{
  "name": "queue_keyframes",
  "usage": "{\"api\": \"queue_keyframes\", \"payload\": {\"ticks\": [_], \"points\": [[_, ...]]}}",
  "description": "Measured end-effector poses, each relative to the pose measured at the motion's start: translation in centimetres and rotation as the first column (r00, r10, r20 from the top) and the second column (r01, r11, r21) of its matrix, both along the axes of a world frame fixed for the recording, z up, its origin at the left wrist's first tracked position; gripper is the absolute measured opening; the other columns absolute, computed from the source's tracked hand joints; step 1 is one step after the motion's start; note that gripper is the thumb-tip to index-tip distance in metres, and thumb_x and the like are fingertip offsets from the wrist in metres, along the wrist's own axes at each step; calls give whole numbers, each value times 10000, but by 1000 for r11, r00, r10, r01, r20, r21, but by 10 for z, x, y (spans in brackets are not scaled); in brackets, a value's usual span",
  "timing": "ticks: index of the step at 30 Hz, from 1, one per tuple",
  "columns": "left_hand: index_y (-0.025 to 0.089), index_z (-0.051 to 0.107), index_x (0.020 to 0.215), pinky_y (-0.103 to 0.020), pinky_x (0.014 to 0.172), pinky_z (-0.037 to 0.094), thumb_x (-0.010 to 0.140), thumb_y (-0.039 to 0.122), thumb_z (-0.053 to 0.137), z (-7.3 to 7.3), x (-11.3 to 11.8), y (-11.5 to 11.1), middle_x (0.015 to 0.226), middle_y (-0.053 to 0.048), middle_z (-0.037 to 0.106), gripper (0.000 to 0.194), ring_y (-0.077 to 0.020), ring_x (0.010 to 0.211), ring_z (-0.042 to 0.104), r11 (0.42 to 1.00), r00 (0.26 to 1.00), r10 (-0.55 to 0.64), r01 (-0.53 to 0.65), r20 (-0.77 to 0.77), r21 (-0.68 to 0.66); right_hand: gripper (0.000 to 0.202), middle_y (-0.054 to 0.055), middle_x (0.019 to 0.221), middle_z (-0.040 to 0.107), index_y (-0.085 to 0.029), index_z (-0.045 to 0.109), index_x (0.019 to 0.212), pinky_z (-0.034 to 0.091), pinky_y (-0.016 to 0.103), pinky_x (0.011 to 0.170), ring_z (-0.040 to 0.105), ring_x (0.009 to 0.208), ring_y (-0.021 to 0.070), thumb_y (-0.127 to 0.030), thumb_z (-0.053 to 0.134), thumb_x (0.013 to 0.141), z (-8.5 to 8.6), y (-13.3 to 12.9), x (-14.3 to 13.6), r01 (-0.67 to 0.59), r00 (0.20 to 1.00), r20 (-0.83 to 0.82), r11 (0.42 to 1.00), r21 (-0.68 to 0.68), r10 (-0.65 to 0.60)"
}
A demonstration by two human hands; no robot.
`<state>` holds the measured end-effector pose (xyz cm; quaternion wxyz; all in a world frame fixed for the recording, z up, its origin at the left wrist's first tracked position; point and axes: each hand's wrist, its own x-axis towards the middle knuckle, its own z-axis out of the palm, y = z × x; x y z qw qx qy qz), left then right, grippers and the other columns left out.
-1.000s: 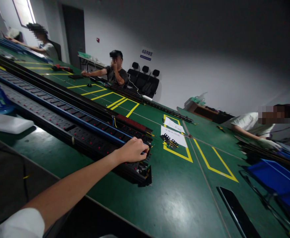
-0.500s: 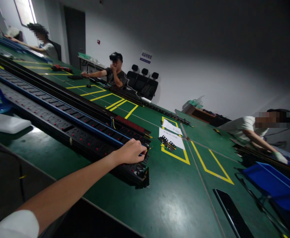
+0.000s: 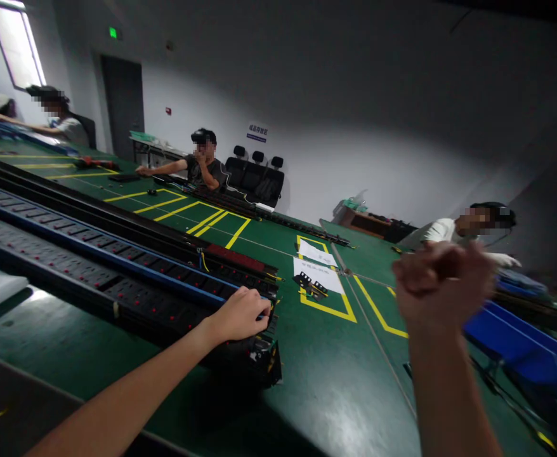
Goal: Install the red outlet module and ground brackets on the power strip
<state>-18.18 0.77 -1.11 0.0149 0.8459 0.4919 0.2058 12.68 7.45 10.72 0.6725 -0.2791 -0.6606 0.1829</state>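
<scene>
My left hand lies over the near end of the long black power strips, its fingers curled down around the end of a blue-edged power strip. Just below it is the open end of the nearest power strip, with small parts and wires showing inside. Rows of black sockets with red dots run off to the left. Raised in the air on the right is my right hand, closed in a fist and blurred. Anything inside that fist is hidden.
Paper sheets with a black slotted bracket on them lie within yellow tape on the green table. A blue tray sits at the right. Several people work around the table; a red tool lies far left.
My right hand has come up into view on the right, closed. My left hand stays on the strip end. The view has shifted slightly, so the scene sits lower and further left.
</scene>
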Motion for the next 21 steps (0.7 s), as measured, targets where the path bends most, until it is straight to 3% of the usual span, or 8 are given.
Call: {"api": "queue_keyframes", "payload": {"ticks": [2,3,7,10,14,21], "points": [[218,699,840,-346,860,430,877,219,628,2,0,-1,863,-38,701,80,-232,895,654,1000,1000,-1,1,4,-13,464,-71,465,370,-249,495,660,379,275,453,336,372,111,-526,322,990,-25,18,-26,181,970,-144,978,-109,-195],[218,700,845,-349,864,427,880,218,626,3,0,-1,868,-37,702,81,-232,902,653,1000,1000,-4,4,7,-19,485,-62,469,387,-254,470,644,353,276,447,363,386,123,-551,280,978,-42,26,-39,311,950,16,934,-174,-313],[217,702,860,-358,879,414,896,209,611,5,0,-1,893,-38,703,98,-231,932,649,999,1000,-1,1,5,-39,466,-10,490,488,-244,491,570,327,291,520,471,485,159,-514,396,937,-117,43,-73,381,895,311,910,-163,-319],[216,695,872,-353,878,410,906,202,598,6,0,-1,897,-31,700,103,-224,944,646,999,1000,-9,9,2,-43,457,12,516,526,-241,497,575,273,296,546,473,500,160,-479,393,951,-156,42,-76,408,814,495,905,-117,-303],[217,679,883,-346,878,405,912,208,596,5,-1,0,900,-21,695,88,-221,958,640,999,1000,-14,14,1,-40,404,39,549,575,-229,535,597,212,307,565,490,513,159,-417,437,940,-177,37,-78,406,678,687,912,-55,-261],[209,647,863,-362,900,395,917,210,589,4,-1,3,914,-9,702,79,-219,976,637,998,999,-41,41,-7,-48,371,48,626,672,-214,639,716,195,307,584,558,558,155,-380,459,994,-178,28,-89,361,483,850,932,28,-213]]}}
